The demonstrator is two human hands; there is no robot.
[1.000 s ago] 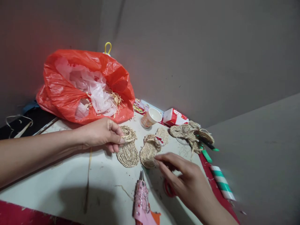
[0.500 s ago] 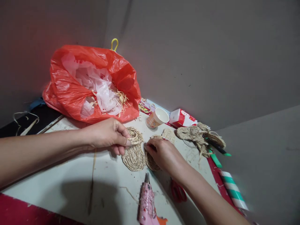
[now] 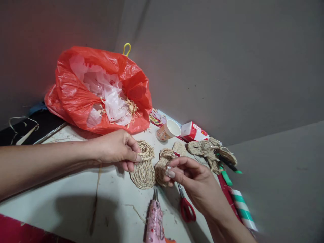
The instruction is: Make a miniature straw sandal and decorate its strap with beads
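Observation:
My left hand (image 3: 124,152) is closed, pinching the upper strap of a small woven straw slipper (image 3: 143,172) between thumb and fingers. The slipper lies sole-down on the white table, its toe band arched toward the far end. My right hand (image 3: 192,179) is raised just right of a second straw slipper (image 3: 160,165), with thumb and fingertips pressed together. Whatever is in that pinch, if anything, is too small to make out. A red bit (image 3: 176,154) shows by the second slipper's far end. Red-handled scissors (image 3: 187,209) lie below my right hand.
A pink tool with a metal tip (image 3: 155,219) lies in front. Behind stand a red plastic bag (image 3: 68,98) of straw scraps, a paper cup (image 3: 163,131) and a red-and-white box (image 3: 192,131). More straw pieces (image 3: 207,150) and a green-and-white striped roll (image 3: 243,209) sit at right.
My right hand has drawn back from the second slipper toward me and turned, uncovering more of the slipper and the scissors. My left hand keeps its pinch on the first slipper.

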